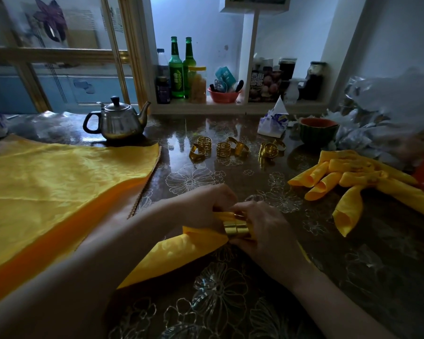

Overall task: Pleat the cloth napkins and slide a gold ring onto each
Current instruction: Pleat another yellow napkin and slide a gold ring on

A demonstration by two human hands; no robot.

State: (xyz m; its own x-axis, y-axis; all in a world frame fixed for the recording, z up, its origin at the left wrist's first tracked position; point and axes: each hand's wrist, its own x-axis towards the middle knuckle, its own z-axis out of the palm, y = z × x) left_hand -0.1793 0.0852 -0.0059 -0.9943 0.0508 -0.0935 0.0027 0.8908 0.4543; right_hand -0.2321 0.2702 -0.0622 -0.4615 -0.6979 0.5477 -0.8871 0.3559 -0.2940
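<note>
A pleated yellow napkin (176, 255) lies across the table's front middle, its gathered end passing through a gold ring (236, 228). My left hand (206, 204) pinches the bunched cloth just beyond the ring. My right hand (264, 231) grips the ring with curled fingers. Several loose gold rings (222, 149) lie in a row further back on the table. A flat stack of unfolded yellow napkins (59, 187) covers the left side. Several ringed, pleated napkins (348, 182) are piled at the right.
A steel teapot (119, 122) stands behind the flat stack. A tissue pack (273, 123) and a green bowl (318, 132) sit at the back right beside crumpled plastic bags (382, 111). Bottles (176, 69) and jars fill the shelf behind the glossy floral table (230, 302).
</note>
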